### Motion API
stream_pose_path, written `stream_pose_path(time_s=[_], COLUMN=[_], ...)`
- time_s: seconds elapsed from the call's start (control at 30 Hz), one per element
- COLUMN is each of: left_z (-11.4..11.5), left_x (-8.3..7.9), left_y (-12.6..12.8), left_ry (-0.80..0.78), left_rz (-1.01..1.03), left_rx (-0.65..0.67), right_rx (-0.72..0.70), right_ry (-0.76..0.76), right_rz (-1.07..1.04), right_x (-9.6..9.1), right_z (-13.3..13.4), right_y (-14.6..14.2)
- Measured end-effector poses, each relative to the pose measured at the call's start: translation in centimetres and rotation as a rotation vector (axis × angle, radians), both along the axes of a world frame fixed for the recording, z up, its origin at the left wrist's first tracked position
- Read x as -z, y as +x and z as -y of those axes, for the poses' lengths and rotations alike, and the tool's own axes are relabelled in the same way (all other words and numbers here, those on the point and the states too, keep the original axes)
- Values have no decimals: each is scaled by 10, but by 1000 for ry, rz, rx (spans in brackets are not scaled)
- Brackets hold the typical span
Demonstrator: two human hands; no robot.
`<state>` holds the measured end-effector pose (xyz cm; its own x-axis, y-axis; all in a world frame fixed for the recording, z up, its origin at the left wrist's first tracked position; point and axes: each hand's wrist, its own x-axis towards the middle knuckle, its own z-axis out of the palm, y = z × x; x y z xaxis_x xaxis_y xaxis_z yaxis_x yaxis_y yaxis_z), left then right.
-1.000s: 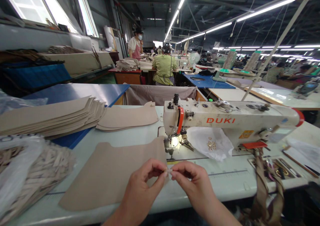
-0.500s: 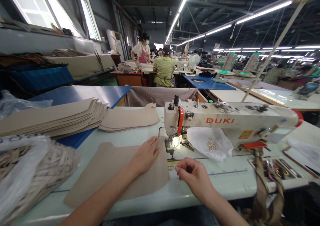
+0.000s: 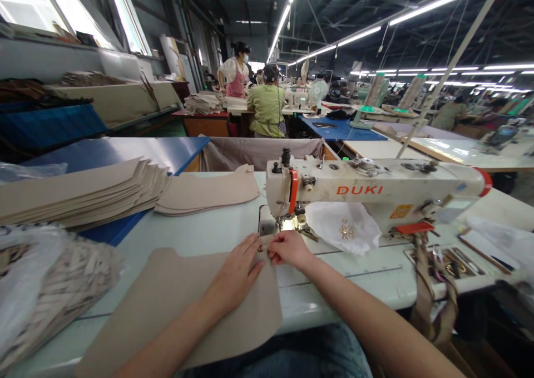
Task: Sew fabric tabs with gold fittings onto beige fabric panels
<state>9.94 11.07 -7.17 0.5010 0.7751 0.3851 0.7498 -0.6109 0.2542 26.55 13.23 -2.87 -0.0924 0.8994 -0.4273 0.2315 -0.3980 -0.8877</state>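
Note:
A beige fabric panel (image 3: pixel 196 300) lies on the pale table in front of the sewing machine (image 3: pixel 375 189). My left hand (image 3: pixel 236 269) rests flat on its upper right part, fingers stretched toward the needle area. Just beside those fingertips, my right hand (image 3: pixel 290 250) is closed in a pinch at the panel's top right corner. A small metal ring (image 3: pixel 261 249), apparently on a short beige tab, shows between the two hands. The right fingers cover part of it. The presser foot (image 3: pixel 280 222) is just beyond the hands.
Several gold rings lie on a white plastic sheet (image 3: pixel 342 227) under the machine arm. Stacked beige panels (image 3: pixel 75 194) and a smaller stack (image 3: pixel 204 193) are at the left. A plastic bag (image 3: pixel 54 289) sits nearer. Straps hang beside a parts tray (image 3: pixel 471 261). Two people work beyond.
My right hand has moved up and left with the small ring to the panel's corner, beside my left hand. The panel has slid slightly toward me. The view has shifted a little.

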Motion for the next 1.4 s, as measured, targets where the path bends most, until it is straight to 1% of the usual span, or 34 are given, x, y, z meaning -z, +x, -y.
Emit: stream_pose_path(time_s=[0.13,0.2,0.27,0.4,0.57,0.67,0.83,0.97,1.07,1.17,1.4], left_z=[-5,-8,-10,-12,-14,-16,-15,-15,-15,-16,-16], left_x=[-10,-15,-19,-18,-12,-11,-14,-15,-14,-13,-13], left_y=[8,14,19,24,26,26,26,27,27,26,25], left_ry=[87,141,187,225,220,201,185,183,179,173,150], left_rz=[159,186,170,129,124,116,112,126,136,141,161], left_rx=[20,45,82,128,112,102,89,97,93,82,84], right_rx=[-32,-51,-70,-106,-186,-250,-299,-423,-499,-537,-542], right_ry=[-7,-11,-16,-20,39,150,506,705,861,942,1045], right_rz=[64,90,111,154,252,375,628,695,821,916,910], right_x=[3,4,5,5,4,2,1,6,10,13,20], right_z=[-4,-6,-8,-10,-10,-8,3,17,22,21,20], right_y=[1,1,2,3,3,7,22,32,35,35,37])
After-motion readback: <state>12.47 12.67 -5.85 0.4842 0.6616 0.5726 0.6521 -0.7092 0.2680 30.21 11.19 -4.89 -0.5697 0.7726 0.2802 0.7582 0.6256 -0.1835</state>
